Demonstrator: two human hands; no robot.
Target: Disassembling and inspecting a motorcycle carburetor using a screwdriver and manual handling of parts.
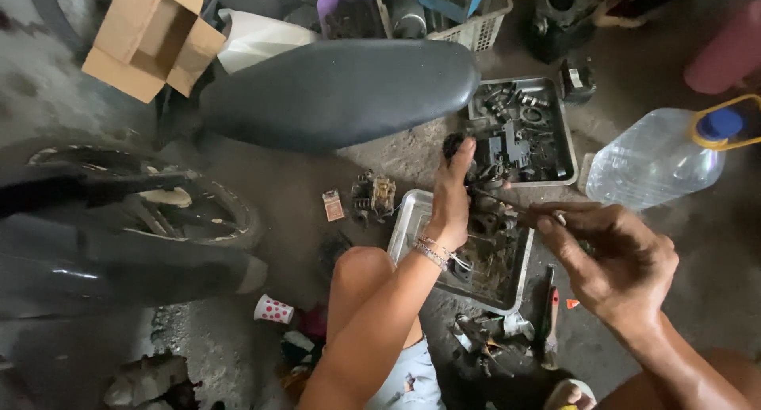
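- Left hand [450,200]: grip closed around a dark, greasy metal engine part [483,190], thumb raised along its top; beaded bracelets at the wrist.
- Part sits just above a shallow rectangular steel tray [408,220], dull, oil-stained, strewn with grime and small black pieces.
- Right hand [614,255]: fingers pinched on a thin dark rod-like tool [498,198], its tip touching the held part from the right.
- Second steel tray [564,141], beyond the first, holds black metal components, angular and matte.
- Floor: rough grey concrete [682,228], dusty.
- Smooth black motorcycle seat [341,89] lies above the hands; clear plastic water jug with blue cap [658,156] to the right.
- Small white paper cup with red dots [273,309] near the knee.
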